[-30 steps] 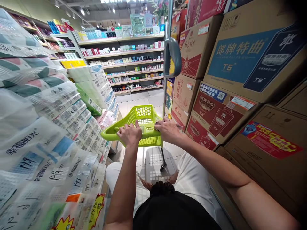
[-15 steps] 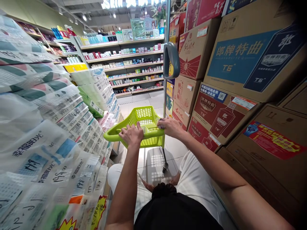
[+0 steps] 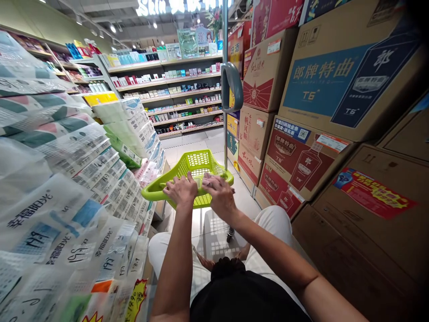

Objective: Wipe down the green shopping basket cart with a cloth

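In front of me stands a lime-green shopping basket [image 3: 197, 158] with perforated walls, on a wheeled frame with a tall metal pole topped by a grey loop handle [image 3: 232, 87]. My left hand [image 3: 182, 191] is wrapped over the basket's near handle bar, back of the hand up. Beside it, my right hand [image 3: 221, 194] is closed at the same bar, a little right of the middle. Something small, pale and crumpled [image 3: 211, 181] shows at its fingers, too blurred to name. Nothing is visible inside the part of the basket I see.
Plastic-wrapped tissue packs [image 3: 77, 201] with handwritten prices are stacked close on the left. Cardboard liquor cartons [image 3: 321, 85] rise on the right. Ahead, across the tiled floor [image 3: 191, 147], shelves [image 3: 174, 96] hold several rows of small boxes and bottles.
My right hand has moved left and nearer along the bar, from the basket's right corner toward my left hand. My left hand keeps its hold. The view has shifted slightly.
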`<control>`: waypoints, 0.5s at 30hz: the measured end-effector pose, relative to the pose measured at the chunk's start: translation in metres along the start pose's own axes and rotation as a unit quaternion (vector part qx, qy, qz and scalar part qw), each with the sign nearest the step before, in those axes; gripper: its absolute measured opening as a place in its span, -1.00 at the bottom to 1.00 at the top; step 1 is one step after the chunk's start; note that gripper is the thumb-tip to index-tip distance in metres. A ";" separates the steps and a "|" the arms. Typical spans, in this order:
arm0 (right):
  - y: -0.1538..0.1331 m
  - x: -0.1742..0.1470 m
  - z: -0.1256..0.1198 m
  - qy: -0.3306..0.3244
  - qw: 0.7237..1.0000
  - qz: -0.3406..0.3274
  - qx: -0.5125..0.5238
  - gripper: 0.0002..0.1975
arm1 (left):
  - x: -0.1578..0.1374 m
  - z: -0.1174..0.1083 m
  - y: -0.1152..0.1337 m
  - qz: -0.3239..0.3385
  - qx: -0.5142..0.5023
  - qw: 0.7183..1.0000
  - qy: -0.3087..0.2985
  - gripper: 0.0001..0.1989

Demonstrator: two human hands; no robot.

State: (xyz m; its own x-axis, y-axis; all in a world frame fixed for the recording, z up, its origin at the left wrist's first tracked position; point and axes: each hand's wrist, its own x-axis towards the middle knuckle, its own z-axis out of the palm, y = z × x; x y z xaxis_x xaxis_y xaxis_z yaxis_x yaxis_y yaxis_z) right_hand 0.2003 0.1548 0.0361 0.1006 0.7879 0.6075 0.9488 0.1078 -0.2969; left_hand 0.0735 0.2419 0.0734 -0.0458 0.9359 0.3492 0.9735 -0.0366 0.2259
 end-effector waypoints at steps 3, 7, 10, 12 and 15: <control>0.004 -0.001 0.009 0.030 0.999 -0.014 0.021 -0.48 | 0.000 0.000 0.000 0.018 -0.008 1.000 -0.003 -0.24; 0.009 -0.007 0.024 0.078 0.992 0.094 0.009 -0.46 | -0.001 0.001 0.007 0.020 -0.015 1.000 0.006 -0.23; -0.002 -0.021 0.043 0.107 0.991 0.076 0.002 -0.37 | -0.005 0.000 0.014 0.014 -0.008 1.000 0.013 -0.22; -0.003 -0.027 0.051 0.109 0.993 0.051 0.001 -0.33 | -0.008 -0.001 0.015 0.022 -0.001 1.000 0.007 -0.22; 0.013 -0.022 0.047 0.129 0.987 0.097 0.000 -0.30 | -0.011 -0.004 0.010 0.073 0.011 0.997 -0.019 -0.24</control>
State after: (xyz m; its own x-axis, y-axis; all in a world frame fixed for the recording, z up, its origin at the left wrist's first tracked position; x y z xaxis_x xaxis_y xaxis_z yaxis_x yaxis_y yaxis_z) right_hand 0.1970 0.1674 -0.0153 0.3535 0.6126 0.7070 0.9040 -0.0294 -0.4265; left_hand 0.0825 0.2299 0.0750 0.1044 0.9338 0.3423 0.9738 -0.1659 0.1555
